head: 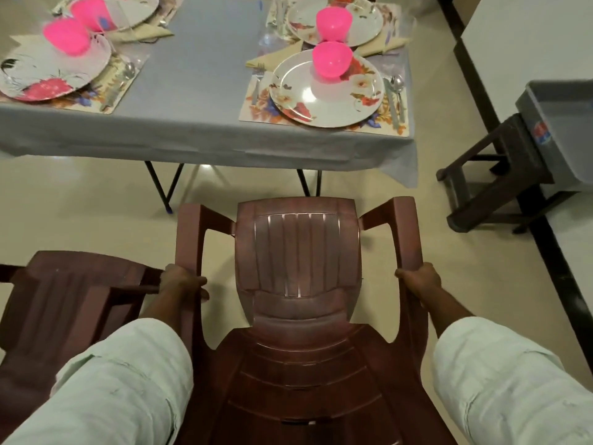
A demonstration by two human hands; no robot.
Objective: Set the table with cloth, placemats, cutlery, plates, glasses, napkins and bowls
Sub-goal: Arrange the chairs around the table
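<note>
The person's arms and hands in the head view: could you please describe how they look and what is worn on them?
Both arms wear loose, pale mint-green sleeves of light woven cloth, pushed up so that the forearms are bare. The left sleeve shows a stitched seam and creases; the right sleeve is alike. The left hand and right hand are bare: no gloves, rings or watch show.

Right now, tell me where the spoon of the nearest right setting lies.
Head view, upper right: the spoon lies on the placemat, just right of the plate, near the table's right edge.
</note>
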